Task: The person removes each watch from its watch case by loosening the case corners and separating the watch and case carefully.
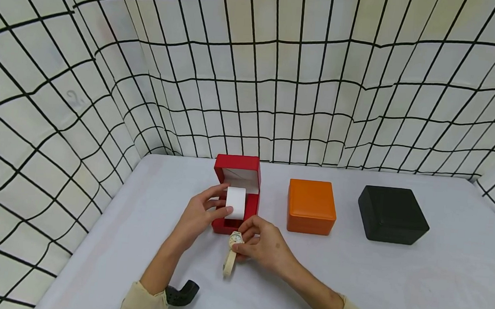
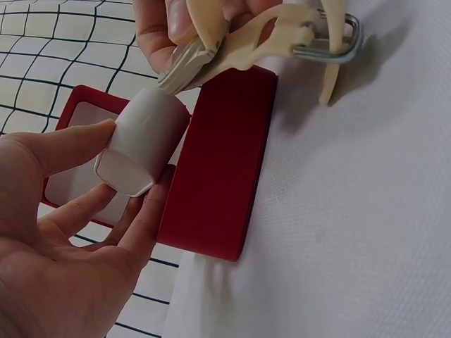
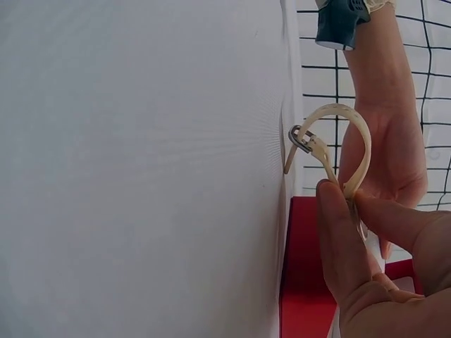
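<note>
My left hand (image 1: 199, 214) holds a white watch cushion (image 1: 236, 203) between thumb and fingers, just above the open red watch box (image 1: 219, 230). In the left wrist view the cushion (image 2: 144, 137) is a hollow rounded sleeve, its open end facing the palm. My right hand (image 1: 271, 243) pinches a cream-strapped wristwatch (image 1: 228, 263) by its case, at the front edge of the red box. The strap (image 3: 363, 141) is buckled into a loop, which shows in the right wrist view. The raised lid (image 2: 91, 116) of the box has a pale lining.
To the right of the red box stand a closed orange box (image 1: 312, 205) and, farther right, a closed black box (image 1: 393, 214). They share a table with a white cloth (image 1: 394, 287). Black netting (image 1: 297, 78) over white walls encloses the table's back and left side.
</note>
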A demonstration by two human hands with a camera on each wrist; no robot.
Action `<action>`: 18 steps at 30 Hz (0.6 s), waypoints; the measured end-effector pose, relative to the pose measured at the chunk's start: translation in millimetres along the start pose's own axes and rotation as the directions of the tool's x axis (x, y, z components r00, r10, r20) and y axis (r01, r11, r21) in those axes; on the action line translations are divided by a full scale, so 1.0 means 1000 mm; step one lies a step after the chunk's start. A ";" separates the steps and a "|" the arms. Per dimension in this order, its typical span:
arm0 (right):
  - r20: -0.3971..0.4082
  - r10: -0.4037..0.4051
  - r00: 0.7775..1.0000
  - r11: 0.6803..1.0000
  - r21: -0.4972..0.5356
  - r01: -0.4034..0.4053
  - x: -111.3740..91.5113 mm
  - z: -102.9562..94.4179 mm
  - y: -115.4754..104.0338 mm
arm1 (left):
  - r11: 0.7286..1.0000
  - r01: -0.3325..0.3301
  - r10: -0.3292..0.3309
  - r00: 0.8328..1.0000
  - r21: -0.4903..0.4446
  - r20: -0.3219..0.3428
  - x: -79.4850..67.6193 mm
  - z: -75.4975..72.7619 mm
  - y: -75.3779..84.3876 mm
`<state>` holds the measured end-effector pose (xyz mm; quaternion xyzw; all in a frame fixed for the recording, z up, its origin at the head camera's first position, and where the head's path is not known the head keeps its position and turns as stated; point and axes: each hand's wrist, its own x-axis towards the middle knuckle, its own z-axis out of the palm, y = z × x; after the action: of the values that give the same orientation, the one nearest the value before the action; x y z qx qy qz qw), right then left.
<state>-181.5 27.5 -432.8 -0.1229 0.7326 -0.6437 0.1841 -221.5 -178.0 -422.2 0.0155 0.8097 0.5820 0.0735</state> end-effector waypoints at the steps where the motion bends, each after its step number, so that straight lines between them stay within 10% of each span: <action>1: 0.000 0.002 1.000 1.000 0.000 -0.002 0.000 0.000 0.000 | 1.000 0.000 0.000 1.000 0.001 -0.001 0.000 0.000 0.000; 18: -0.013 -0.011 1.000 0.987 -0.161 0.009 0.000 0.006 0.001 | 1.000 0.004 -0.004 1.000 0.003 0.002 -0.002 -0.001 0.003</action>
<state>-178.5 22.3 -434.5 -0.1365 0.7827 -0.5844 0.1651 -220.1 -178.1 -419.2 0.0147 0.8105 0.5806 0.0755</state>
